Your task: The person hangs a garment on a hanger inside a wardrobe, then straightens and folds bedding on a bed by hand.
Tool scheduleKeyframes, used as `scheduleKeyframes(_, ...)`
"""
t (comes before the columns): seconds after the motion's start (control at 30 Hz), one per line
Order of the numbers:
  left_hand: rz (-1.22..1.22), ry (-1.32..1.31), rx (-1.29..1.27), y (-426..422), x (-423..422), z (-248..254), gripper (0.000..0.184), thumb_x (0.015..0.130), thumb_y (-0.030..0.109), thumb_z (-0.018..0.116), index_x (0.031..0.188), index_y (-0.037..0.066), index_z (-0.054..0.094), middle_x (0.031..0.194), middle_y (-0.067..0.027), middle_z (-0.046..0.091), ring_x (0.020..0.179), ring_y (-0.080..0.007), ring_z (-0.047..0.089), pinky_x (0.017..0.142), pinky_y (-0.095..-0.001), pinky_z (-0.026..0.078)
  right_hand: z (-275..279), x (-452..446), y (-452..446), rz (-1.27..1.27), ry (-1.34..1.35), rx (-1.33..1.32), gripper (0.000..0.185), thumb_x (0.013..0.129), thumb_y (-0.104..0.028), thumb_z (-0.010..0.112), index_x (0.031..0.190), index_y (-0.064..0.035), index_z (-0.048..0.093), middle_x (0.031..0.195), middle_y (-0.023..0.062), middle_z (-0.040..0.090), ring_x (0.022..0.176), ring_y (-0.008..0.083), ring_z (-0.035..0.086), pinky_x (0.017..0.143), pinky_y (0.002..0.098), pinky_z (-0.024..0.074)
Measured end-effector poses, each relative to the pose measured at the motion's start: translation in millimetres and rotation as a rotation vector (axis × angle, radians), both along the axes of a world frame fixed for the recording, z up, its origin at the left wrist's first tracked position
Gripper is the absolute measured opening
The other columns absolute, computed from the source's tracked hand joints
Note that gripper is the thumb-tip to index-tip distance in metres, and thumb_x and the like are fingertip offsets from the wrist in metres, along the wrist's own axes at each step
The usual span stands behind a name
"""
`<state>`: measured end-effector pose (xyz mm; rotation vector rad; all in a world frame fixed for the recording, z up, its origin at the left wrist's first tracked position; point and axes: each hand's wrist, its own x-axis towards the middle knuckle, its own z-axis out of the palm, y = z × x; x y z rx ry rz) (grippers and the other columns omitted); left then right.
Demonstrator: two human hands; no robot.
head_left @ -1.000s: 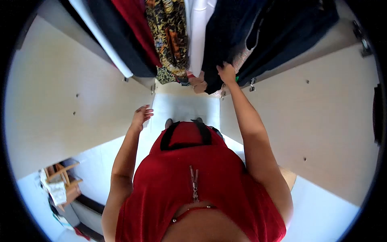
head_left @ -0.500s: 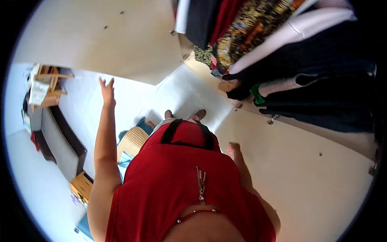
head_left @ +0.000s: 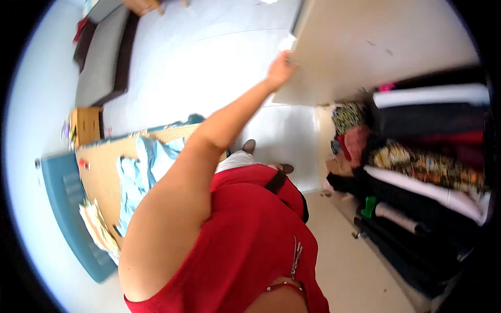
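Wardrobe door stands open, not shut, leaving the hanging clothes exposed; our left hand touches its edge, whether gripping we cannot tell; our right hand is out of view.

The left hand has moved outward — now at the wardrobe door.

My head feed is bright, the tiled floor washed nearly white by glare. Soft grey shade lies beside the wardrobe, whose black garments sink into murk. Blur smears small marks on the wardrobe door into streaks. I see the wide lens bow the teal headboard and blacken the corners.
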<state>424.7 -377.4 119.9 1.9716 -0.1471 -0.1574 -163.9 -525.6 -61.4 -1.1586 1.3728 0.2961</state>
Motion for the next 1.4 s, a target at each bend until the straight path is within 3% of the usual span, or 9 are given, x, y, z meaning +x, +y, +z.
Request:
scheduleKeyframes(0.07,-0.059,-0.099,-0.049,2.0,2.4,-16.7,0.051,0.076,0.018,0.068,0.121,0.005,0.047,0.113,-0.0201,0.058,0.106,-0.0368,0.055,0.092,-0.0446,0.044,6.9,24.3,2.6,0.06,-0.016,-0.011,0.029,0.09,-0.027,0.058,0.105,-0.0026,0.056,0.085,0.0123,0.064,0.071,0.0259,0.063,0.062,0.0383,0.0524)
scheduleKeyframes(0.1,-0.059,-0.108,-0.039,1.4,0.7,-21.1,0.049,0.078,0.018,0.067,0.122,0.008,0.047,0.114,-0.0148,0.057,0.106,-0.0314,0.055,0.091,-0.041,0.045,10.3,35.1,5.3,0.082,-0.021,-0.014,0.029,0.09,-0.027,0.058,0.106,-0.0025,0.056,0.085,0.0124,0.064,0.072,0.0259,0.063,0.062,0.0382,0.0524)
scheduleKeyframes(0.23,-0.08,-0.124,0.023,8.5,-13.4,1.5,0.054,0.073,0.019,0.067,0.12,0.004,0.044,0.116,-0.0222,0.054,0.109,-0.0397,0.051,0.092,-0.0477,0.042,13.8,63.0,14.0,0.157,-0.025,-0.028,0.03,0.09,-0.026,0.057,0.108,-0.0022,0.055,0.086,0.0124,0.064,0.073,0.0256,0.063,0.063,0.0378,0.0524)
scheduleKeyframes(0.63,-0.249,0.02,0.036,28.7,-56.5,19.0,0.065,0.077,0.025,0.066,0.131,0.006,0.035,0.126,-0.0202,0.045,0.117,-0.0384,0.046,0.097,-0.0459,0.04,7.7,91.7,3.0,0.295,-0.06,-0.051,0.034,0.091,-0.024,0.056,0.115,-0.0014,0.052,0.088,0.0126,0.063,0.077,0.0248,0.063,0.067,0.0366,0.0524)
scheduleKeyframes(0.87,-0.226,0.065,-0.134,37.5,-75.1,-19.6,0.074,0.079,0.029,0.066,0.139,0.002,0.031,0.135,-0.023,0.04,0.122,-0.0382,0.043,0.103,-0.0424,0.036,6.8,93.5,-21.0,0.333,-0.099,-0.06,0.036,0.091,-0.023,0.056,0.12,-0.0009,0.05,0.089,0.0128,0.063,0.079,0.0244,0.063,0.069,0.0359,0.0525)
scheduleKeyframes(1.1,0.257,0.53,0.065,215.7,-154.5,-118.8,0.055,0.079,0.042,0.065,0.123,0.009,0.057,0.123,-0.0187,0.057,0.116,-0.0339,0.053,0.099,-0.0404,0.042,1.9,106.9,-48.8,0.397,-0.124,-0.066,0.039,0.092,-0.022,0.055,0.124,-0.0005,0.049,0.091,0.0129,0.063,0.082,0.0239,0.063,0.072,0.0352,0.0525)
scheduleKeyframes(1.13,0.289,0.512,0.218,254.7,-172.9,-168.0,0.054,0.08,0.043,0.063,0.121,0.008,0.058,0.118,-0.019,0.06,0.112,-0.0346,0.055,0.097,-0.0405,0.043,1.4,113.1,-52.6,0.418,-0.129,-0.063,0.04,0.092,-0.022,0.055,0.125,-0.0004,0.049,0.091,0.0129,0.063,0.082,0.0239,0.063,0.072,0.0351,0.0525)
scheduleKeyframes(1.27,0.573,0.662,0.338,396.7,-281.4,-172.2,0.061,0.081,0.039,0.059,0.126,-0.002,0.053,0.125,-0.0251,0.055,0.116,-0.0392,0.051,0.099,-0.0401,0.041,-4.1,149.7,-63.3,0.513,-0.154,-0.035,0.041,0.092,-0.021,0.055,0.127,-0.0001,0.048,0.092,0.013,0.063,0.083,0.0236,0.063,0.073,0.0348,0.0525)
scheduleKeyframes(1.4,0.891,0.886,0.541,480.3,-375.4,-157.4,0.06,0.081,0.035,0.059,0.133,0.009,0.044,0.137,-0.0234,0.041,0.115,-0.0393,0.052,0.095,-0.0441,0.045,-11.9,222.3,-53.1,0.685,-0.084,0.054,0.049,0.094,-0.021,0.053,0.136,0.0002,0.039,0.094,0.0108,0.063,0.086,0.0211,0.062,0.077,0.0322,0.0508)
